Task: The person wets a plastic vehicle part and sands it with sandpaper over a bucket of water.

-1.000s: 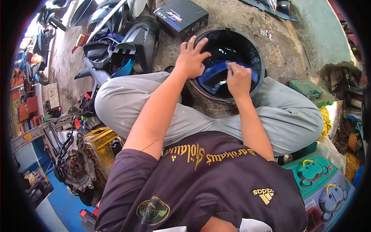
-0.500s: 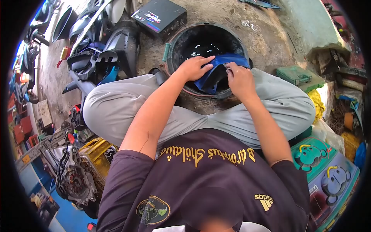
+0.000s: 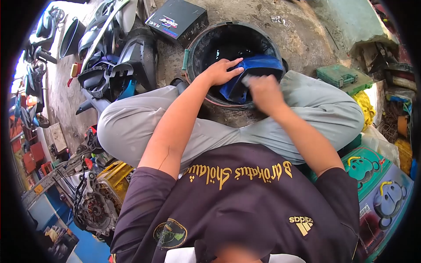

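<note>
A glossy blue plastic panel (image 3: 263,62) with a dark hollow side, like a piece of motorcycle fairing, rests tilted across a round black tub (image 3: 191,72). Dark water with bright reflections shows inside the tub. My left hand (image 3: 220,72) grips the panel's left upper edge, its fingers stretched along the blue surface. Over the panel's near side is my right hand (image 3: 265,93), smeared by motion, its fingers closed on a small grey piece (image 3: 247,80) pressed near the panel's edge. What that piece is made of is too blurred to tell.
The tub stands between my crossed legs (image 3: 302,107). Behind it sits a black box (image 3: 175,19). Motorcycle body parts (image 3: 136,57) lie at left, an engine (image 3: 92,206) at lower left. To the right are a green case (image 3: 337,76), a yellow cloth (image 3: 364,107) and toolboxes (image 3: 372,188).
My right hand has moved left and down along the panel with the small grey piece. The panel has tilted slightly, and my left hand keeps its hold. The view has shifted a little.
</note>
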{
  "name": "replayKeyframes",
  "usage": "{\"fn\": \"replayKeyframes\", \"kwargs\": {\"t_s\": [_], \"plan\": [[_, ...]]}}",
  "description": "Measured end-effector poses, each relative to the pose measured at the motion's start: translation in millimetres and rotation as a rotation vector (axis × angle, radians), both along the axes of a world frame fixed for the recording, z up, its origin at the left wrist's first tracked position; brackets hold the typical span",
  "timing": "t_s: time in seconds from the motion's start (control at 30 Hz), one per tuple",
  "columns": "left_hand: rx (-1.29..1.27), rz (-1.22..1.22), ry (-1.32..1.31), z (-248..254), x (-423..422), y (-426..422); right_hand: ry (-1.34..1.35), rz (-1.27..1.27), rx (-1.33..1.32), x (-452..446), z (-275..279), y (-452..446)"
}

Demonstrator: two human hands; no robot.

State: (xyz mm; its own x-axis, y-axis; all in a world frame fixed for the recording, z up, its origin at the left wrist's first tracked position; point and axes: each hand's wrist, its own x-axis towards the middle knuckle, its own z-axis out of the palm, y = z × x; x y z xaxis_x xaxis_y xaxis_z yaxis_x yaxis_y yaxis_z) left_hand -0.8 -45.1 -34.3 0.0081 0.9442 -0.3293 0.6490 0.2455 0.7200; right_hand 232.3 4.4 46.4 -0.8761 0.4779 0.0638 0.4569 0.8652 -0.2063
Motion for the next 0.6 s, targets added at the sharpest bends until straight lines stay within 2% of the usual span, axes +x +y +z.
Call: {"fn": "replayKeyframes", "kwargs": {"t_s": [0.07, 0.13, 0.2, 0.23, 0.33, 0.4, 0.5, 0.53, 0.6], "plan": [[-0.027, -0.015, -0.018, 5, -5, 6, 0.054, 0.244, -0.033, 0, -14, -32], [-0.082, -0.030, -0.064, 11, -8, 10, 0.013, 0.126, -0.053, -1, -10, -19], [-0.186, 0.062, -0.096, 18, -8, 14, -0.007, -0.189, -0.036, -1, -14, 24], [-0.218, 0.104, -0.114, 22, -6, 16, 0.081, -0.260, -0.027, 1, -3, 33], [-0.295, 0.182, -0.163, 19, 2, 25, 0.002, -0.003, 0.007, -3, -18, 7], [-0.294, 0.196, -0.176, 14, -3, 32, 0.140, 0.118, -0.049, -9, -22, -17], [-0.279, 0.197, -0.231, -5, -6, 33, -0.028, -0.152, 0.018, -9, -11, 21], [-0.351, 0.196, -0.248, 7, -6, 35, 0.068, -0.264, -0.073, -6, -7, 33], [-0.402, 0.239, -0.361, 4, -10, 35, 0.017, -0.250, 0.000, -11, -2, 27]]}}
